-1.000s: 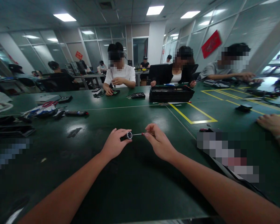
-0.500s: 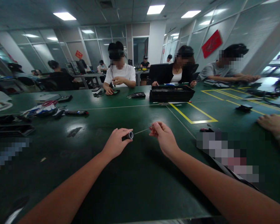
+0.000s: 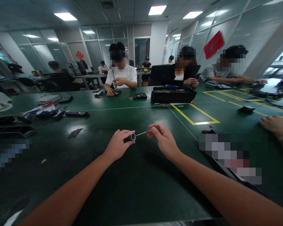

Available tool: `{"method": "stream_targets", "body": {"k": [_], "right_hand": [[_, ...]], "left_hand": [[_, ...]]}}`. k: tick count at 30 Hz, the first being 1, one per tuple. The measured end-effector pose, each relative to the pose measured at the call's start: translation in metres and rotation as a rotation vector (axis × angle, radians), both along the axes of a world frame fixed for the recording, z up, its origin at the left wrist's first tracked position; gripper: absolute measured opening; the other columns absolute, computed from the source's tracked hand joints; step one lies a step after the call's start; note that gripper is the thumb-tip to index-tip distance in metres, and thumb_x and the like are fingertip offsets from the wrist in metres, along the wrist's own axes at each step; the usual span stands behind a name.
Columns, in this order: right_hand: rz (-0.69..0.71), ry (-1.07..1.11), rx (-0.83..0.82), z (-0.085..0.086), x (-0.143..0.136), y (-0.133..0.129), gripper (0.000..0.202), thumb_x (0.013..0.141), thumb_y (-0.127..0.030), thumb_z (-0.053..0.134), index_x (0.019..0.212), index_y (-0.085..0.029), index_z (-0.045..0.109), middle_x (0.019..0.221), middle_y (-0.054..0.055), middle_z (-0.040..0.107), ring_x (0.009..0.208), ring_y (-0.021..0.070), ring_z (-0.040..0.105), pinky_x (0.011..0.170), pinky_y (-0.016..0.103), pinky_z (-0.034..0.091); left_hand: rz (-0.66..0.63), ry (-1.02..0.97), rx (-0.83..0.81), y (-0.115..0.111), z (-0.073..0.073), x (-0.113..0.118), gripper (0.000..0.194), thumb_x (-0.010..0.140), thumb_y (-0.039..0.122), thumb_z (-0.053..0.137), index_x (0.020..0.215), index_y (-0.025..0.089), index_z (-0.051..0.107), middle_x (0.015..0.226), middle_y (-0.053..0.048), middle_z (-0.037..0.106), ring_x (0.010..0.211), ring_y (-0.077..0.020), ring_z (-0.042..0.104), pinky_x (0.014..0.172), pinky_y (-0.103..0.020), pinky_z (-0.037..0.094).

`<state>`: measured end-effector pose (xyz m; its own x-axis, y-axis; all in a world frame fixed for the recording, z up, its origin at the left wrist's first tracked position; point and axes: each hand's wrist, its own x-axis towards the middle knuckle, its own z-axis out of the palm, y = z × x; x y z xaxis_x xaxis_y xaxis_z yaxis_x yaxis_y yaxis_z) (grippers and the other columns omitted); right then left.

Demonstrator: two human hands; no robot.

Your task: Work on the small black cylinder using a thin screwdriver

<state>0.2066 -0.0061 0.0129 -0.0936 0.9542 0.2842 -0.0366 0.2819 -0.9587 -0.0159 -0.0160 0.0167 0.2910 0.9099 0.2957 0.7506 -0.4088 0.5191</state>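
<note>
My left hand [image 3: 118, 144] is closed around a short black cylinder [image 3: 133, 137], whose round end with a bright ring faces right. In my right hand [image 3: 164, 139] the fingers are pinched on a thin screwdriver [image 3: 141, 133] with a red part beside the fingertips. Its metal shaft points left, and the tip meets or lies just inside the cylinder's ringed end; which of the two I cannot tell. Most of the cylinder and the screwdriver's handle are hidden by the fingers. Both hands are held above the green table [image 3: 132, 185].
A long black open housing [image 3: 173, 95] stands across the table. Cables and tools [image 3: 47, 110] are heaped at left, near a dark rod-shaped tool [image 3: 77, 114]. Yellow tape [image 3: 206, 122] marks the right side. Another person's hand [image 3: 274, 125] rests at the right edge; co-workers sit opposite.
My right hand has shifted slightly left, bringing the screwdriver closer to the cylinder, with less shaft showing between them. My left hand has barely moved. A co-worker opposite has brought both hands together.
</note>
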Motion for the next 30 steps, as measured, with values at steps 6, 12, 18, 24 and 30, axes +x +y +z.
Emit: {"method": "stream_targets", "body": {"k": [6, 12, 18, 24, 30], "right_hand": [[-0.025, 0.050, -0.024, -0.002, 0.000, 0.002, 0.027, 0.089, -0.044, 0.061, 0.100, -0.019, 0.064, 0.086, 0.004, 0.069, 0.078, 0.0192, 0.066, 0.076, 0.039, 0.054], [-0.013, 0.031, -0.062, 0.002, 0.000, 0.000, 0.030, 0.087, -0.047, 0.063, 0.097, -0.018, 0.065, 0.085, 0.005, 0.071, 0.076, 0.0188, 0.067, 0.076, 0.037, 0.055], [-0.107, -0.265, -0.035, 0.012, 0.004, -0.006, 0.039, 0.091, -0.054, 0.058, 0.083, -0.018, 0.070, 0.067, 0.002, 0.067, 0.061, 0.0162, 0.062, 0.062, 0.031, 0.048], [-0.058, -0.332, -0.011, 0.013, 0.005, -0.004, 0.027, 0.093, -0.044, 0.055, 0.093, -0.020, 0.066, 0.065, -0.001, 0.061, 0.057, 0.0146, 0.056, 0.055, 0.029, 0.042], [0.013, -0.331, 0.042, 0.005, 0.006, -0.004, 0.033, 0.098, -0.047, 0.045, 0.095, -0.022, 0.067, 0.063, -0.003, 0.053, 0.058, 0.0149, 0.052, 0.056, 0.029, 0.041]], "left_hand": [[-0.028, -0.035, 0.012, 0.001, -0.003, -0.002, 0.042, 0.088, 0.025, 0.070, 0.129, 0.027, 0.064, 0.129, -0.005, 0.066, 0.120, -0.0260, 0.058, 0.117, -0.058, 0.028], [-0.019, -0.039, 0.021, 0.002, -0.005, -0.003, 0.041, 0.086, 0.024, 0.071, 0.127, 0.027, 0.066, 0.127, -0.005, 0.067, 0.119, -0.0260, 0.059, 0.117, -0.058, 0.028], [0.001, -0.047, 0.007, 0.001, -0.002, -0.002, 0.041, 0.086, 0.024, 0.071, 0.127, 0.026, 0.066, 0.127, -0.005, 0.067, 0.119, -0.0264, 0.059, 0.117, -0.057, 0.030], [0.025, -0.050, 0.017, 0.000, -0.001, -0.003, 0.042, 0.085, 0.025, 0.072, 0.127, 0.027, 0.066, 0.126, -0.005, 0.068, 0.117, -0.0265, 0.060, 0.116, -0.057, 0.031], [0.025, -0.053, 0.028, 0.001, -0.002, -0.005, 0.041, 0.085, 0.025, 0.072, 0.126, 0.027, 0.066, 0.126, -0.004, 0.068, 0.118, -0.0256, 0.060, 0.118, -0.059, 0.026]]}}
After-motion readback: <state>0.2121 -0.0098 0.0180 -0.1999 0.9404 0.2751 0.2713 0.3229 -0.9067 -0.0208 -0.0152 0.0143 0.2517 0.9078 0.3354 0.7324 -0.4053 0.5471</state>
